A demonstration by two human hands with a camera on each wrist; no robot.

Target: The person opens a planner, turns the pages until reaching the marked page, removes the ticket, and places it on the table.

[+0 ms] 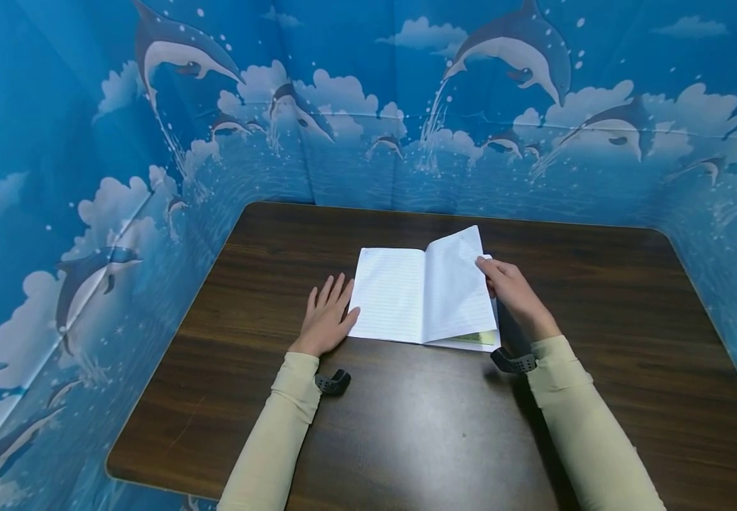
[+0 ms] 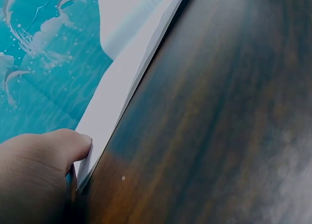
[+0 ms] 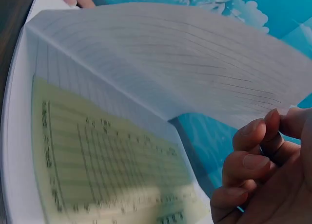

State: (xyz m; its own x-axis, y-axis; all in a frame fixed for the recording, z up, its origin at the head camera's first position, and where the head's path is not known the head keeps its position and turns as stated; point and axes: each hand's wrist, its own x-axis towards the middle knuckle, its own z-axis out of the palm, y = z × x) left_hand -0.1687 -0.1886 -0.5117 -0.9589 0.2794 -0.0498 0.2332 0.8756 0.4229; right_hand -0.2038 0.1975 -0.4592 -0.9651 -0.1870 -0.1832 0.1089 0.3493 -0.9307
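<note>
An open notebook [image 1: 389,298] with lined white pages lies on the dark wooden table. My left hand [image 1: 326,317] rests flat at its left edge, fingers spread on the table, the thumb [image 2: 78,145] over the page's lower left corner. At the right edge, my right hand [image 1: 513,289] pinches a raised page [image 1: 459,284] between thumb and forefinger, the other fingers curled below. Under that lifted page, the right wrist view shows a yellow-green sheet [image 3: 112,160] printed with a grid and dark characters, lying on the notebook's right side.
The brown wood-grain table [image 1: 400,426] has rounded corners. Behind and to the left hangs a blue curtain [image 1: 355,170] with dolphins and clouds. Black wrist bands [image 1: 333,383] sit below both hands, at the cuffs of the pale yellow sleeves [image 1: 272,443].
</note>
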